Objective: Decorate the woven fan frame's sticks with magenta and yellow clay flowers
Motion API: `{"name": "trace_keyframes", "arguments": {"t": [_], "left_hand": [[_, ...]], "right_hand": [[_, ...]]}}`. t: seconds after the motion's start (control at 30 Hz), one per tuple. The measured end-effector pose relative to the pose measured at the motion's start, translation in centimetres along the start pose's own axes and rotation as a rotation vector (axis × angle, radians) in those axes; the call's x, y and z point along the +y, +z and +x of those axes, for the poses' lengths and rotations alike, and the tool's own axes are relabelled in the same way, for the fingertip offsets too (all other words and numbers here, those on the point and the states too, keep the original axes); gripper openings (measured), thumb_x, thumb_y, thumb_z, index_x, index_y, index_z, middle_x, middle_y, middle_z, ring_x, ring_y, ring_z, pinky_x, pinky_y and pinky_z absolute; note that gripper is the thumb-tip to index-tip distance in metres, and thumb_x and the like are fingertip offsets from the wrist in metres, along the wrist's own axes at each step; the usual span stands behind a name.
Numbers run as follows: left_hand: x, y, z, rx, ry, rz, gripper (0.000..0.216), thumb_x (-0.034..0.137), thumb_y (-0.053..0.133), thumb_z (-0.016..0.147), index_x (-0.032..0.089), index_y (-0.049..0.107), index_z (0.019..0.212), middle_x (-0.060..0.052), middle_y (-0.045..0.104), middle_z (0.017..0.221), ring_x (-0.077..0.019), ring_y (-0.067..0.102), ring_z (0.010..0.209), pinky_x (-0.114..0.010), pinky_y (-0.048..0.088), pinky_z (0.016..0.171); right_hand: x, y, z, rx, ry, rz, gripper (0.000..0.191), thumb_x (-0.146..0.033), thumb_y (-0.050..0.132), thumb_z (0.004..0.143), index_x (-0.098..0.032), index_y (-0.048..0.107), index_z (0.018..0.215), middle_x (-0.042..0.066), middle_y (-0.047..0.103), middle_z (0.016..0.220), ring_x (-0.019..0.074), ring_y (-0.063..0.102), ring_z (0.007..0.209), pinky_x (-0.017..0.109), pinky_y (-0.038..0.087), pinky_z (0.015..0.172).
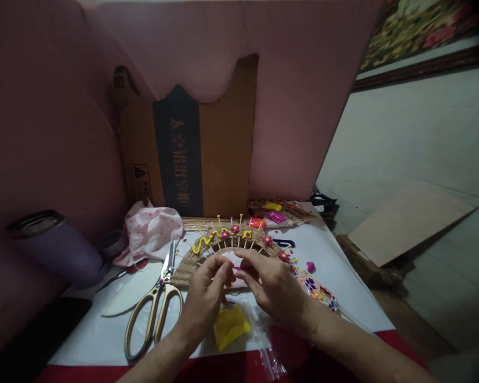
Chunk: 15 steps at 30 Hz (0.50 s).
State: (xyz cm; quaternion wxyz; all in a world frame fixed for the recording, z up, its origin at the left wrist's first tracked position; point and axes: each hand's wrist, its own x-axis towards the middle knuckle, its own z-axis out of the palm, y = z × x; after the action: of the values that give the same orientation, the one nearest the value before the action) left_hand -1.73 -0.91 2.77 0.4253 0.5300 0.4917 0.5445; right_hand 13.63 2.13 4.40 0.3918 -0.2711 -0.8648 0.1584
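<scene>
Slanting up from the near edge with two bare forearms, lying closest to the camera. Passing, from the left, a purple cup, a pale spotted cloth and big scissors, pointing their blades away and lying just beside the left wrist. Holding the left hand curled, with thumb and forefinger close together at the tips. Looking just beyond, finding a woven arch, running its long axis from left to right and bowing away from the camera. Setting its left foot just beside the left hand, while passing behind the right hand on its other side; so having the left hand nearer that foot, and all the fingertips near the middle, on the inner side of the curve. Carrying a wavy yellow strip on its upper left, then magenta and yellow flowers over the top and down the right. Having a yellow packet nearer the camera, between the wrists. Showing a small magenta bit between the hands, lying right of the left fingertips and close to the right thumb; being unable to tell its long axis or, for either hand, a grip from a touch. Facing leftward with the right hand, bending forefinger and thumb toward each other. Ending with a pink lump, lying loose near the arch's right end, well apart from the fingers.
</scene>
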Motion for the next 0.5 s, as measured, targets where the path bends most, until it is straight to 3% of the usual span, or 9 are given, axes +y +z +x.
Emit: {"name": "trace_keyframes", "arguments": {"t": [0.2, 0.5], "left_hand": [[0.26, -0.81, 0.53, -0.016, -0.138, -0.255, 0.029, 0.041, 0.057, 0.079, 0.015, 0.053, 0.066, 0.001, 0.053, 0.059, -0.0078, 0.045, 0.05, -0.016, 0.038, 0.039], [-0.06, -0.73, 0.78, -0.066, -0.227, -0.38, 0.029, 0.037, 0.067, 0.072, 0.013, 0.054, 0.062, 0.002, 0.053, 0.056, -0.0048, 0.043, 0.042, -0.016, 0.036, 0.038]], "right_hand": [[-0.02, 0.14, 0.06, 0.058, 0.012, 0.038, 0.019, -0.009, 0.055, 0.081, -0.016, 0.06, 0.098, 0.004, 0.064, 0.088, 0.0128, 0.058, 0.075, 0.024, 0.045, 0.069], [-0.53, 0.29, 0.05, 0.073, 0.166, 0.129, 0.01, -0.01, 0.066, 0.073, -0.017, 0.06, 0.075, -0.002, 0.057, 0.069, 0.01, 0.05, 0.062, 0.023, 0.039, 0.058]]}}
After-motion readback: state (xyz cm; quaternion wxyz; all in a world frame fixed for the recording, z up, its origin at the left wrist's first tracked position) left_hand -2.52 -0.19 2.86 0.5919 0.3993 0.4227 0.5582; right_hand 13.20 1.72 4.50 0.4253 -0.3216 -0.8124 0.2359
